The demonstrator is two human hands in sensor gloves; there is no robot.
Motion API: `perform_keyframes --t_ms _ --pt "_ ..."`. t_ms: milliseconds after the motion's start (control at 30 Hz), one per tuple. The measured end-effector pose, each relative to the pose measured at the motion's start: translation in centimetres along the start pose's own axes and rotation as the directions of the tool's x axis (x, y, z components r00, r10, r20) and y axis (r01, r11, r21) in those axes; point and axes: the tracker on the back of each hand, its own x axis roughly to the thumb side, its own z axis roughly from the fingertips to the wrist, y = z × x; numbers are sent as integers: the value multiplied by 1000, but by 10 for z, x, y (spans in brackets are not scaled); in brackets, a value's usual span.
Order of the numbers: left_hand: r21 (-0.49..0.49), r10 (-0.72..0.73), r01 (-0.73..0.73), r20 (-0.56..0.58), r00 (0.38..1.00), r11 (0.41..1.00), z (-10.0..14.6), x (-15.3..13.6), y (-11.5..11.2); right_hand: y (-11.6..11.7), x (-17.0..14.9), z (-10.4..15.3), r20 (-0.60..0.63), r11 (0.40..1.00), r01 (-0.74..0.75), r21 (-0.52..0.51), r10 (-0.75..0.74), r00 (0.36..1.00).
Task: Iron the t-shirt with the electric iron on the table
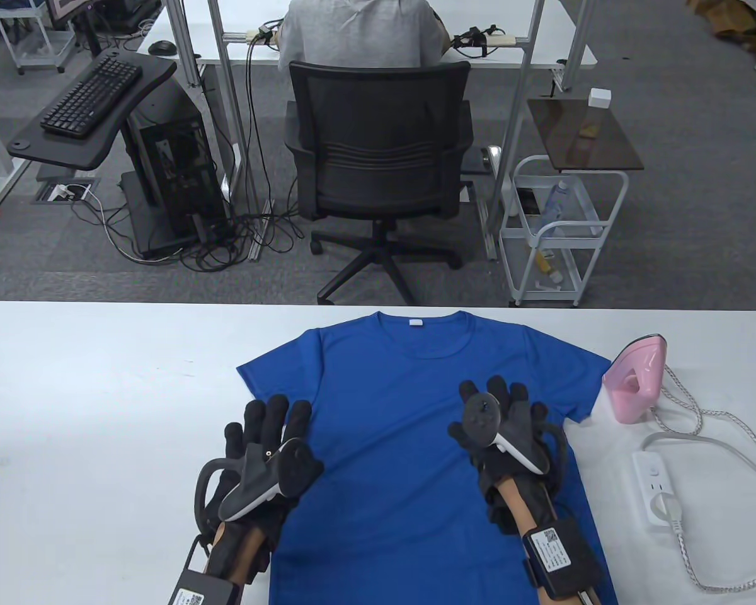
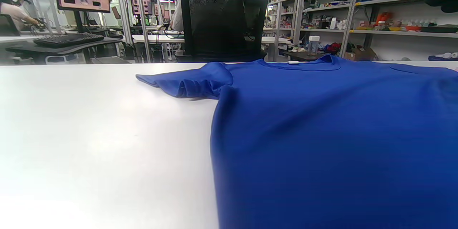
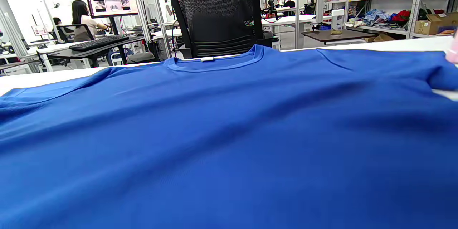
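A blue t-shirt lies flat on the white table, collar at the far side; it also fills the left wrist view and the right wrist view. A pink electric iron stands on its heel to the right of the shirt's sleeve. My left hand is open, fingers spread, at the shirt's left edge. My right hand is open over the shirt's right side, fingers spread. Neither hand holds anything.
A white power strip lies at the right with the iron's braided cord plugged in and looping over the table. Beyond the far edge stand a black office chair and a white trolley.
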Motion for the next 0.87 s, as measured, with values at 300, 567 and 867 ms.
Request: perform_keyframes --t_ms 300,567,867 --pt "33 -10 9 20 1000 999 16 23 -18 14 -34 48 -49 996 -28 -84 24 999" --pt "91 -11 9 13 1000 996 18 19 -24 28 -42 43 -58 994 -92 -66 88 994" --pt "88 -53 50 22 998 995 22 21 -29 29 -35 47 -47 995 -87 -54 85 995"
